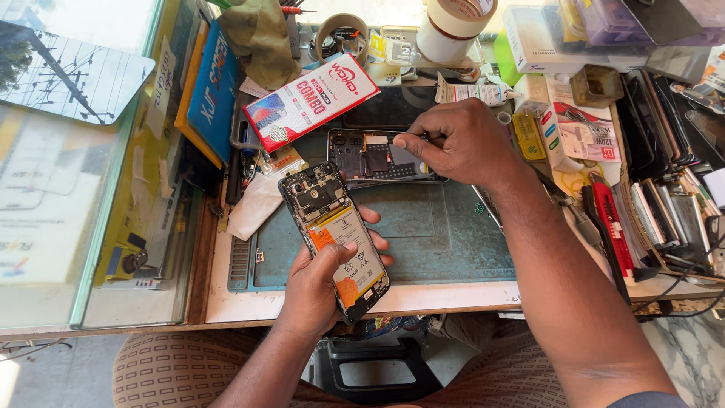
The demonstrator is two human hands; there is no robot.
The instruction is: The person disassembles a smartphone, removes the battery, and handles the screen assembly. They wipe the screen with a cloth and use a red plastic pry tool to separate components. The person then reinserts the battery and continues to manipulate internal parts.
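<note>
Left hand (321,283) clamped round opened phone (336,238), battery side up, tilted for access. Right hand (457,143) pinched together on small part, too small to identify, over back cover (374,156) lying on bench mat (430,227).

the right hand (459,143) hides whatever its fingertips pinch over the back cover (370,156).
</note>
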